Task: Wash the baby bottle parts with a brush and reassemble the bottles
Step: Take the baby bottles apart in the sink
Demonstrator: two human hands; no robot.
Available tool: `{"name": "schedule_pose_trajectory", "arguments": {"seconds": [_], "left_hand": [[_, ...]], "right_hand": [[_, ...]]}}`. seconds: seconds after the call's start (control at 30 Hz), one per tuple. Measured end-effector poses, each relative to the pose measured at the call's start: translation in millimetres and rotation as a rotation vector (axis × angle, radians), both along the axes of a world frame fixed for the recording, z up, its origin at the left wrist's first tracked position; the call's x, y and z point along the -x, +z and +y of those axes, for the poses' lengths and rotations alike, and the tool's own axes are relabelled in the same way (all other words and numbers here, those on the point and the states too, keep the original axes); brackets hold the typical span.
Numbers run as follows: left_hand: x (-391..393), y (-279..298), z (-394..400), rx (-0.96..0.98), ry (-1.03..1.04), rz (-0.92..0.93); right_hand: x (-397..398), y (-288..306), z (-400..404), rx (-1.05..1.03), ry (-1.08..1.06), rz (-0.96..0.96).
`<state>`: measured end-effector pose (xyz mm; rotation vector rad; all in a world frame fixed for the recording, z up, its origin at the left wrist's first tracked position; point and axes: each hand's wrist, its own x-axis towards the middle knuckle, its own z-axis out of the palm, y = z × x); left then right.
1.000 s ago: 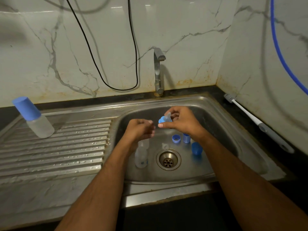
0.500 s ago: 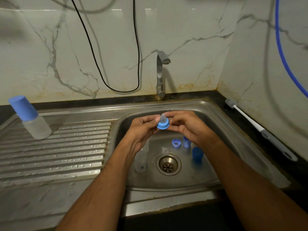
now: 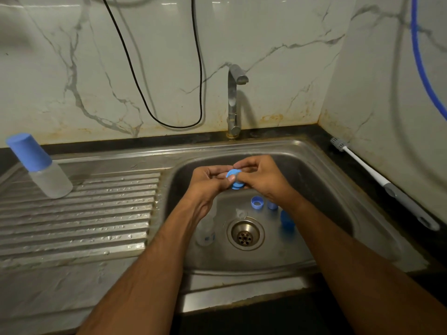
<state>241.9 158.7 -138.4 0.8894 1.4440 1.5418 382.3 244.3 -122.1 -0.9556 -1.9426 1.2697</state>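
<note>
A blue bottle collar (image 3: 234, 181) is held above the sink basin (image 3: 321, 189), pinched between both hands, which meet over the back half of the bowl. The left hand (image 3: 208, 183) comes in from the lower left with its fingers curled round the collar's left side, the thumb lying across its face. The right hand (image 3: 262, 176) reaches in from the lower right, its fingers bent and closed on the collar's upper and right edge. Both forearms stretch forward over the front rim of the sink, converging toward the collar.

Below the hands, on the basin floor, lie loose parts: a blue ring (image 3: 257, 203) with its opening up, a small blue piece (image 3: 272, 206) just beside it and partly hidden by the right wrist, and a blue cap (image 3: 286, 221) nearer the drain (image 3: 245, 234). A clear bottle (image 3: 205, 232) stands left of the drain, partly under the left forearm. A small clear piece (image 3: 241, 213) sits just behind the drain.

On the ribbed draining board (image 3: 96, 213) at the far left, an assembled bottle (image 3: 40, 165) with a blue cap stands. A long-handled brush (image 3: 382, 182) lies on the dark worktop (image 3: 399, 213) to the right of the sink, bristles toward the wall. The tap (image 3: 233, 100) rises behind the basin
</note>
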Motion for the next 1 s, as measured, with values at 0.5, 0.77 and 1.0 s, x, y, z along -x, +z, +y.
{"name": "schedule_pose_trajectory", "arguments": {"seconds": [0.5, 0.77, 1.0], "left_hand": [[-7.2, 1.5, 0.2, 0.036, 0.042, 0.114], [-10.0, 0.7, -1.3, 0.1, -0.036, -0.026], [-11.0, 1.2, -1.6, 0.083, 0.019, -0.203]], "right_hand": [[13.2, -3.0, -8.9, -0.342, -0.131, -0.228], [2.3, -1.2, -7.4, -0.157, -0.198, -0.218], [-6.5, 5.9, -3.0, -0.105, -0.154, -0.106]]}}
